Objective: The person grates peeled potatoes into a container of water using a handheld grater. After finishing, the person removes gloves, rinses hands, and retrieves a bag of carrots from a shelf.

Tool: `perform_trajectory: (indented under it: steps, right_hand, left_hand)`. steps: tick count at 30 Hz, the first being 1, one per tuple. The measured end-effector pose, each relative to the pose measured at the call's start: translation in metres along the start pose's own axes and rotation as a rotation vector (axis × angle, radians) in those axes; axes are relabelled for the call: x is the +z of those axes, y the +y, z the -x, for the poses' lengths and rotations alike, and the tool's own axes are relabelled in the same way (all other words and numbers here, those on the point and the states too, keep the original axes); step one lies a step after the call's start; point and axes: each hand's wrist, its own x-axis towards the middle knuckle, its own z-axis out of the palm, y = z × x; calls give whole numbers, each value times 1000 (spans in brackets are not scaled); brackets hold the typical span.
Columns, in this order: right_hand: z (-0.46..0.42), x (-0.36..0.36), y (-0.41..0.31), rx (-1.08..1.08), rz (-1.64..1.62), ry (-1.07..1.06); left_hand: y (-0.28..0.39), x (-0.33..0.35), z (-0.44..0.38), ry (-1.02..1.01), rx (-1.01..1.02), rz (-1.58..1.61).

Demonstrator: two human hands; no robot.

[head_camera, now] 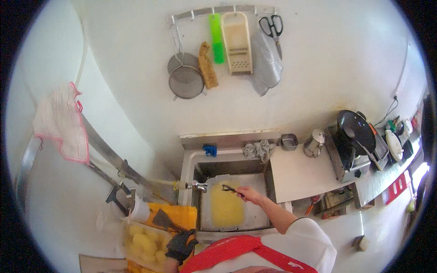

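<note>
My right hand (251, 195), bare, grips the dark handle of a vegetable peeler (230, 188) over the sink (254, 182). Under it in the basin is a clear plastic tub (227, 223) with pale yellow contents that I cannot make out singly. My left hand (181, 246) wears a black glove and is low in the view, beside a clear container (124, 244) of several peeled potatoes (145, 244). Whether that hand holds anything is unclear. Just above it, a dark flat-bladed tool (163, 219) lies against a yellow surface (186, 213).
A metal tap (199, 186) juts over the basin's left side. Right of the sink, a white counter (300, 174) bears a metal pot (314, 142) and a gas stove (351, 170) with a black wok (355, 131). Grey cloth (259, 150) lies on the back rim. Strainers (186, 82) hang above.
</note>
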Motion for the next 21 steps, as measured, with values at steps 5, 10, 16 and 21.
perform_trajectory:
  steps: [5,10,16,21]
  right_hand:
    - [-3,-14,-42,-445,1067,262]
    - [-1,-38,-295,-1165,505,876]
    - [19,-61,-493,-1277,392,1232]
    - [5,-66,-511,-1181,431,1202]
  left_hand:
    - [14,-8,-24,-22,111,-74]
    - [24,-14,-25,-24,100,-75]
    - [24,-15,-12,75,40,-77]
    - [25,-17,10,69,-84,-21]
